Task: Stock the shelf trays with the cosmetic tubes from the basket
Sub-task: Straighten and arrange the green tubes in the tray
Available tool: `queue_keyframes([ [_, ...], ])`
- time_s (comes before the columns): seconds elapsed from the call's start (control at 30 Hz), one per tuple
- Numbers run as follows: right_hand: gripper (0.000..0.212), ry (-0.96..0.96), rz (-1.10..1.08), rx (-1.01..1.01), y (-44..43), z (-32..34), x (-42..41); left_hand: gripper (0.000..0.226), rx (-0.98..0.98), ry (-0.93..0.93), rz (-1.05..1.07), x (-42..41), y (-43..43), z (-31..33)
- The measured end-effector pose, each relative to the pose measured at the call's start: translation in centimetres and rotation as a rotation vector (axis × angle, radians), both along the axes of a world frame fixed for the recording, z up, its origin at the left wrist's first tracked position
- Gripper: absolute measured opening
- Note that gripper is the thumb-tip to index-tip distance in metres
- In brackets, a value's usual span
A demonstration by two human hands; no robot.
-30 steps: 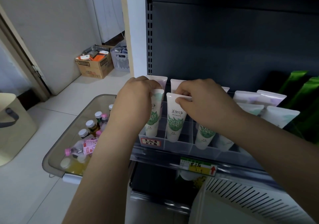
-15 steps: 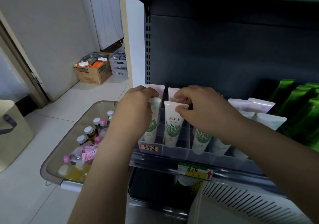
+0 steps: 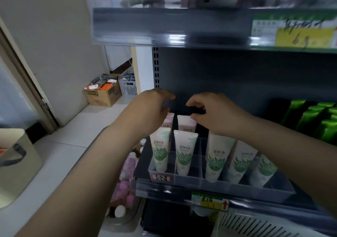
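- The right grip (image 3: 215, 114) hangs over the back row at centre frame. Its fingers are loosely curled, with a dark gap between thumb and forefinger, so it pinches nothing. The thumb tip sits at the crimped top of a pink tube (image 3: 187, 126); blur hides whether it touches.
- The left grip (image 3: 153, 109), at 9 o'clock of the right one, is relaxed, spread and empty, just above the other pink tube (image 3: 168, 121).
- Green-and-white tubes (image 3: 184, 154) stand cap-down in the divided clear tray (image 3: 189, 180), at 6 o'clock of the pink pair. Their row runs on toward 4 o'clock.
- The basket (image 3: 131, 222) lies at 7 o'clock below the shelf, half hidden by the left forearm. Only pink-capped bottles (image 3: 125, 183) show in it.
- The tubes look light, soft-walled and slick. A mid-body squeeze would likely dent them or slip, so the stiff flat crimp is the better hold. Standing on narrow caps, they should tip at a careless nudge.
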State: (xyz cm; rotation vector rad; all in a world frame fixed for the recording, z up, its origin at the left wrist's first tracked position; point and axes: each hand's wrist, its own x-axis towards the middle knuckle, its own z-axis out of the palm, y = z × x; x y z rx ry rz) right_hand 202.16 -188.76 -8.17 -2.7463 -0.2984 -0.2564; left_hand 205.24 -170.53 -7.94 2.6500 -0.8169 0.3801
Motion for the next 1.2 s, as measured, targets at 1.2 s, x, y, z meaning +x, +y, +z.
queue_keyframes([
  [1.2, 0.018, 0.083, -0.103, 0.072, -0.6, -2.9, 3.4, 0.031, 0.357, 0.148, -0.026, 5.7, -1.2, -2.3],
])
